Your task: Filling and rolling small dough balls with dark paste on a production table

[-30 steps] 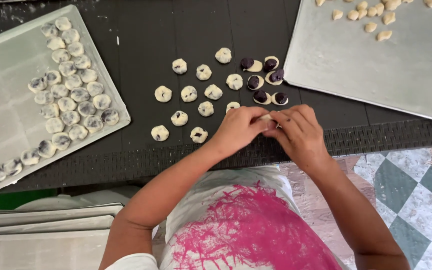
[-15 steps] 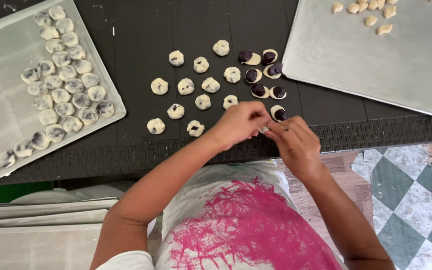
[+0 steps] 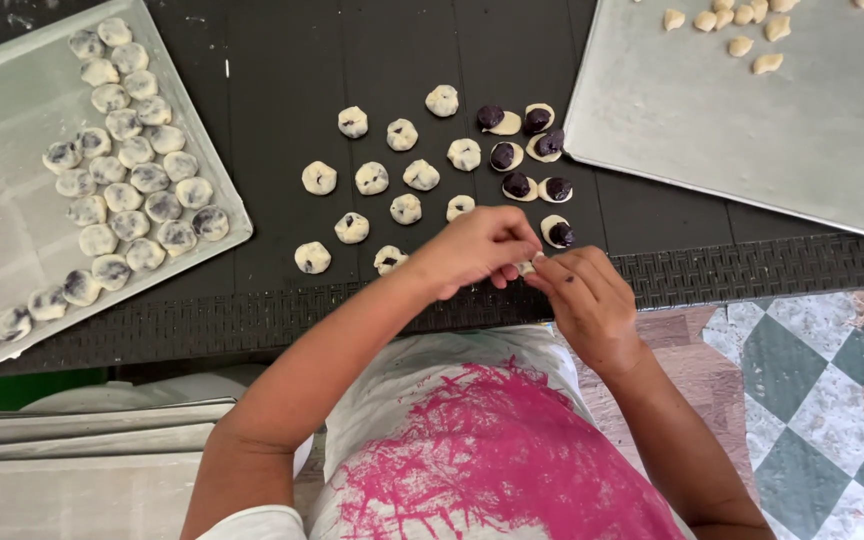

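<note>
My left hand (image 3: 474, 248) and my right hand (image 3: 584, 298) meet at the near edge of the dark table (image 3: 272, 90), pinching one small pale dough piece (image 3: 526, 266) between their fingertips. Just beyond them lie several closed dough balls (image 3: 388, 180) in loose rows. To their right sit several open dough rounds topped with dark filling (image 3: 525, 155); the nearest one (image 3: 556, 231) is just above my right hand.
A metal tray (image 3: 12, 200) at the left holds several rows of filled balls (image 3: 122, 170). A second metal tray (image 3: 752, 120) at the right carries small raw dough bits (image 3: 737, 30) at its far end. Stacked trays (image 3: 72, 450) lie lower left; checkered floor (image 3: 822, 370) is at right.
Both hands have drawn slightly toward me and lower, still working the same dough piece. The view shifted a little, and one filled round near my right hand is now uncovered.
</note>
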